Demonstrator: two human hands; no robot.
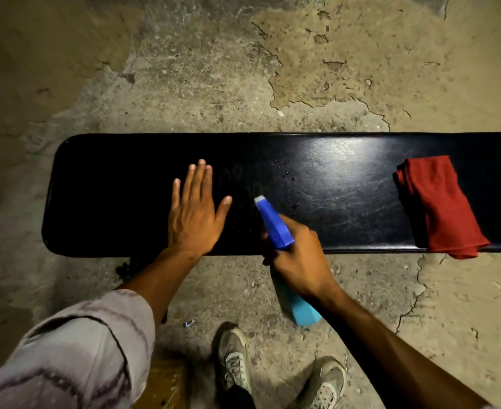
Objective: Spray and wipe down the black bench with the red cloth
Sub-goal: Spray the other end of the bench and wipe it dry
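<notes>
The black padded bench (331, 184) runs across the middle of the view. My left hand (194, 214) lies flat on its left half, fingers spread, holding nothing. My right hand (298, 258) grips a blue spray bottle (274, 225) at the bench's near edge, nozzle pointing over the seat; the light-blue body hangs below my wrist. A few droplets (294, 206) sit on the seat near the nozzle. The red cloth (438, 202) lies crumpled on the bench's right part, one corner hanging over the near edge.
The bench stands on a rough, cracked concrete floor (243, 69). My two grey shoes (234, 361) are on the floor just in front of the bench. A small shiny scrap (189, 323) lies by my left foot.
</notes>
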